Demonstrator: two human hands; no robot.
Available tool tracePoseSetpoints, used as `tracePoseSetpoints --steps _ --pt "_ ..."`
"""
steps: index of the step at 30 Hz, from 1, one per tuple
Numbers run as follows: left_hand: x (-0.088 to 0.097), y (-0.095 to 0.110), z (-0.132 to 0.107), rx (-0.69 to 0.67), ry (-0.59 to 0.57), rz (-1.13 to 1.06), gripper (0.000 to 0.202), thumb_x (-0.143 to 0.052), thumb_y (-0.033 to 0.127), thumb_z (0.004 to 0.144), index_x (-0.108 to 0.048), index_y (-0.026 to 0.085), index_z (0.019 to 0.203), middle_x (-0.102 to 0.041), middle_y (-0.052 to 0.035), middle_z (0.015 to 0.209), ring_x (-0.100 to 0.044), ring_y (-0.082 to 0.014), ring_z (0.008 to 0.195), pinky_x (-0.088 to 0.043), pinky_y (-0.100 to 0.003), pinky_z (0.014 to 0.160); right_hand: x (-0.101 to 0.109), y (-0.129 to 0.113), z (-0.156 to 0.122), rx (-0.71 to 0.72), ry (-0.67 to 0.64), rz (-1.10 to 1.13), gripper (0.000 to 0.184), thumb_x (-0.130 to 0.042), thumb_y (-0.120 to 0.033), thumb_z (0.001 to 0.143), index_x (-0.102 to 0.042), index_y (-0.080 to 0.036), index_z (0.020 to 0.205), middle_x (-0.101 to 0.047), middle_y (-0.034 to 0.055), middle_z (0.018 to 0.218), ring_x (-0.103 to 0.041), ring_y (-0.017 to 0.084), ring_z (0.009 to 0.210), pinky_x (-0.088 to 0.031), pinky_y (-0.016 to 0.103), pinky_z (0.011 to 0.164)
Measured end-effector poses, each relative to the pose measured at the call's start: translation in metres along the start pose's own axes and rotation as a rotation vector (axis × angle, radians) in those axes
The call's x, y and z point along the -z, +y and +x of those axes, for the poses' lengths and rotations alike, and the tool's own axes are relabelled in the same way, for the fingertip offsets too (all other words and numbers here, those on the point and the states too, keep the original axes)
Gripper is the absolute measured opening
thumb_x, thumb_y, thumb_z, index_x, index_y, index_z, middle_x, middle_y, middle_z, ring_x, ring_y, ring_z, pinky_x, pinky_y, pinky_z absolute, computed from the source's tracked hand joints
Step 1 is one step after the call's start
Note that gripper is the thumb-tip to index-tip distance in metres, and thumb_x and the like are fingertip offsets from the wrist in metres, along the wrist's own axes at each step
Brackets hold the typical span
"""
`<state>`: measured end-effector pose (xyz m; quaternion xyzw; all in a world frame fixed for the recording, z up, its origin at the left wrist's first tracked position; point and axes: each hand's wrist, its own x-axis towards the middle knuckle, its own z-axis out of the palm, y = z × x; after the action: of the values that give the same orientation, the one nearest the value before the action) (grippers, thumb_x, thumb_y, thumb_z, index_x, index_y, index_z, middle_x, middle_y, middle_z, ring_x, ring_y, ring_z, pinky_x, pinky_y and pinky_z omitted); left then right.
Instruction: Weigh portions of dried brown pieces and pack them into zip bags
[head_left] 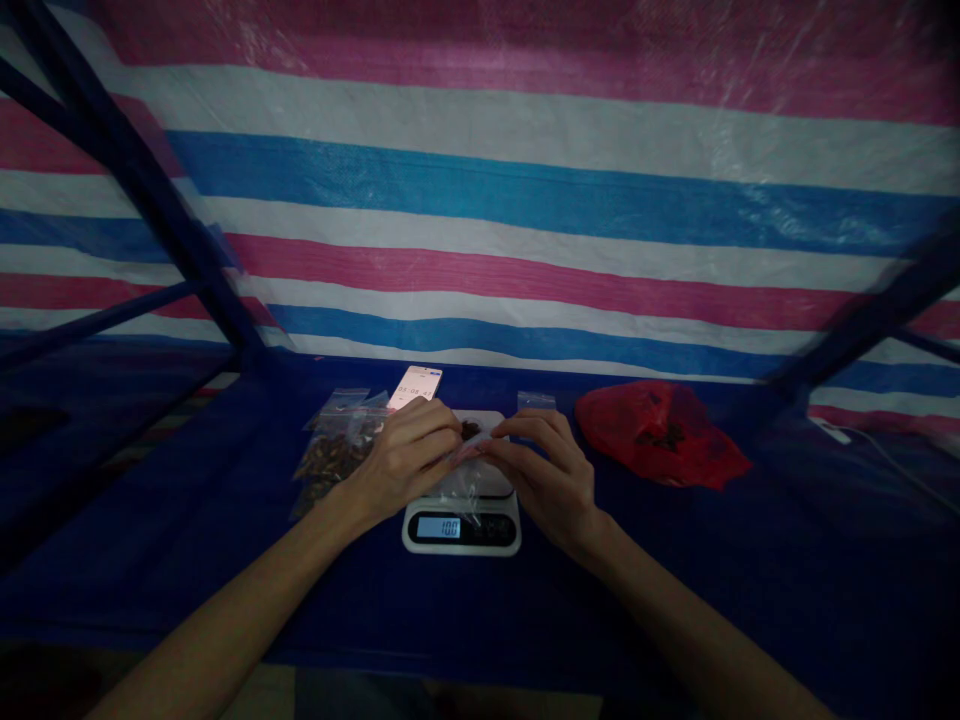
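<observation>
Both hands meet over a white digital kitchen scale (pixel 411 540), whose lit display reads 10.0. Between them is a clear plastic bag (pixel 471 482), its mouth edge pinched by the fingers of my left hand (pixel 416 445) and my right hand (pixel 551 465). A small clump of dark brown dried pieces (pixel 470 430) shows on the scale's plate just behind the bag's edge. Left of my left hand, filled clear zip bags (pixel 330 455) of brown dried pieces lie in a pile, partly covered by my wrist.
A lit phone (pixel 417 385) showing a timer stands behind my left hand. Clear zip bags (pixel 536 400) lie behind my right hand. On the right sits an open red plastic bag (pixel 637 430) with dark pieces inside. Blue frame bars (pixel 217 290) and a striped sheet (pixel 525 210) enclose the blue tabletop.
</observation>
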<state>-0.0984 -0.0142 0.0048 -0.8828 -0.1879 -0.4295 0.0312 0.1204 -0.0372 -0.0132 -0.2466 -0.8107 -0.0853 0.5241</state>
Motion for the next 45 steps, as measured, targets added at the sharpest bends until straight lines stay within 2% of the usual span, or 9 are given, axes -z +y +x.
tracePoseSetpoints --steps 3,8,13,21,31,34,37,40,45 --pt "-0.002 0.003 0.001 0.013 0.0 -0.041 0.012 -0.065 0.014 0.092 -0.057 0.016 0.083 -0.063 -0.0021 0.082 -0.056 -0.0135 0.077 -0.044 -0.031 0.071 0.0 -0.001 -0.001 -0.018 -0.03 0.056 0.034 -0.067 -0.008 0.091 -0.068 -0.023 0.122 -0.071 0.0071 0.105 -0.061 0.022 0.103 -0.053 0.041 0.086" --pt "-0.008 0.009 0.0 0.04 -0.019 -0.131 0.01 -0.06 0.01 0.092 -0.06 0.016 0.101 -0.066 -0.0056 0.09 -0.059 -0.0162 0.084 -0.047 -0.033 0.075 -0.002 0.001 -0.001 -0.021 -0.047 0.077 0.039 -0.062 -0.006 0.092 -0.065 -0.023 0.128 -0.07 0.0084 0.11 -0.06 0.023 0.105 -0.052 0.043 0.089" --pt "-0.008 0.013 0.0 0.044 -0.04 -0.168 0.018 -0.056 0.009 0.092 -0.061 0.014 0.108 -0.068 -0.0088 0.098 -0.061 -0.018 0.091 -0.049 -0.035 0.078 0.001 0.003 0.003 -0.017 0.031 0.044 0.035 -0.068 -0.003 0.087 -0.069 -0.022 0.117 -0.07 0.0072 0.102 -0.061 0.023 0.099 -0.053 0.042 0.085" --pt "-0.009 0.015 0.003 0.013 0.047 -0.133 0.007 -0.06 0.008 0.091 -0.063 0.014 0.093 -0.068 -0.0049 0.086 -0.06 -0.0139 0.078 -0.044 -0.031 0.069 0.003 -0.007 0.009 0.002 0.077 0.012 0.025 -0.069 -0.001 0.085 -0.072 -0.019 0.102 -0.07 0.0065 0.091 -0.062 0.021 0.088 -0.053 0.038 0.079" --pt "-0.002 0.01 0.006 0.016 0.047 -0.102 0.009 -0.064 0.021 0.091 -0.063 0.018 0.082 -0.068 -0.0013 0.079 -0.059 -0.0127 0.072 -0.045 -0.03 0.068 0.004 -0.007 0.011 -0.075 -0.04 0.135 0.019 -0.055 -0.003 0.093 -0.063 -0.02 0.098 -0.069 0.0053 0.089 -0.061 0.019 0.084 -0.053 0.036 0.075" --pt "0.0 0.009 0.006 0.007 0.035 -0.084 0.003 -0.063 0.018 0.089 -0.061 0.017 0.091 -0.07 -0.0034 0.085 -0.062 -0.0145 0.077 -0.047 -0.032 0.07 0.007 -0.007 0.009 -0.04 -0.098 0.129 0.028 -0.046 0.002 0.093 -0.059 -0.02 0.102 -0.07 0.006 0.091 -0.062 0.019 0.089 -0.054 0.036 0.077" --pt "0.003 0.008 0.006 -0.02 -0.026 0.007 0.022 -0.059 0.016 0.087 -0.06 0.014 0.109 -0.071 -0.0079 0.098 -0.064 -0.0193 0.089 -0.049 -0.035 0.075 0.011 -0.01 0.011 0.076 -0.149 0.038 0.034 -0.045 0.003 0.092 -0.06 -0.02 0.11 -0.073 0.0082 0.103 -0.063 0.022 0.103 -0.055 0.038 0.084" --pt "0.009 0.009 0.005 -0.042 -0.057 0.091 0.037 -0.053 0.015 0.09 -0.055 0.013 0.127 -0.071 -0.011 0.111 -0.065 -0.0224 0.099 -0.05 -0.038 0.081 0.014 -0.016 0.016 0.19 -0.218 -0.062 0.031 -0.05 -0.006 0.095 -0.062 -0.019 0.12 -0.073 0.0109 0.114 -0.064 0.026 0.112 -0.056 0.041 0.086" --pt "0.013 0.012 0.007 -0.026 -0.085 0.221 0.041 -0.052 0.015 0.09 -0.053 0.013 0.131 -0.071 -0.0124 0.119 -0.064 -0.0269 0.114 -0.049 -0.043 0.09 0.013 -0.023 0.019 0.259 -0.207 -0.135 0.031 -0.054 -0.009 0.095 -0.066 -0.019 0.122 -0.074 0.0122 0.114 -0.068 0.027 0.11 -0.06 0.042 0.087"
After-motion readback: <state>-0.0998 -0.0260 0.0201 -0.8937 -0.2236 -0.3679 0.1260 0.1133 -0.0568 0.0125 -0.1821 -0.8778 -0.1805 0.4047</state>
